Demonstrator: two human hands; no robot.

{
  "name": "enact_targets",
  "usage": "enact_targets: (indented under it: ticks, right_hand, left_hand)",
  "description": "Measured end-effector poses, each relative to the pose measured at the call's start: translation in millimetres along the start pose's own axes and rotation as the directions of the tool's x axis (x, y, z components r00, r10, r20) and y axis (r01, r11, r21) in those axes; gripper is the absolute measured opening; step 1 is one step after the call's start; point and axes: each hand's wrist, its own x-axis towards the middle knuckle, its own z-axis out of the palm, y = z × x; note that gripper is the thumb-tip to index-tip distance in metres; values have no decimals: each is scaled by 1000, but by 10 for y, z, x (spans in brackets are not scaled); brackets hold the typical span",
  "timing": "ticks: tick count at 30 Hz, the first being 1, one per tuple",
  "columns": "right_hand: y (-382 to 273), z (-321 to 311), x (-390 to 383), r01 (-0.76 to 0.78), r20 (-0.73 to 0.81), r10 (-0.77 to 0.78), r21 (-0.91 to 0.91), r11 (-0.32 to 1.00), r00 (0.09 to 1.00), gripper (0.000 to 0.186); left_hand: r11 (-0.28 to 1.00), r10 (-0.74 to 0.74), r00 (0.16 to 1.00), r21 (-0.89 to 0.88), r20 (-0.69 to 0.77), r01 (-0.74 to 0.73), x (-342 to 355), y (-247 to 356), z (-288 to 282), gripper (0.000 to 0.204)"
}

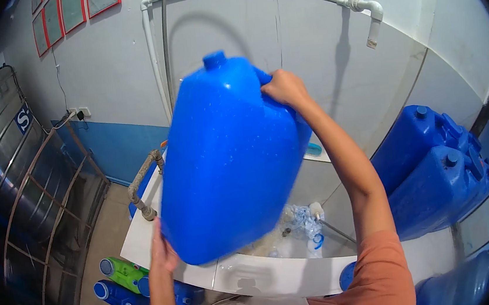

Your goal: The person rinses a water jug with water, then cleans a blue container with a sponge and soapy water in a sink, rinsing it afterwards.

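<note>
A large blue plastic jerrycan (227,160) hangs tilted in front of me, above a white tiled basin. Its capped neck points up. My right hand (286,88) is wrapped around the handle at its upper right. Pressed against the lower left corner is my left hand (161,251), bearing the bottom edge; some of its fingers are hidden behind the can. Small drops or specks dot the blue surface.
The tiled basin rim (256,278) curves below, with crumpled clear plastic (304,223) and a brush (316,209) inside. A metal pipe (142,189) rises at its left. Blue jerrycans (436,187) stand right; a green container (123,273) lies lower left. A steel tank (19,168) stands behind a frame.
</note>
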Motion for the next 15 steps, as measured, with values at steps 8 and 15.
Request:
enact_targets:
  ticks: [8,15]
  right_hand:
    - [81,30,54,16,108,8,-224,974,994,40]
    - [-93,-183,-11,-45,-95,48,31,999,994,43]
  left_hand:
    - [989,-115,993,-101,-30,112,196,-622,-262,53]
    - [975,191,982,117,13,-191,-41,135,36,57]
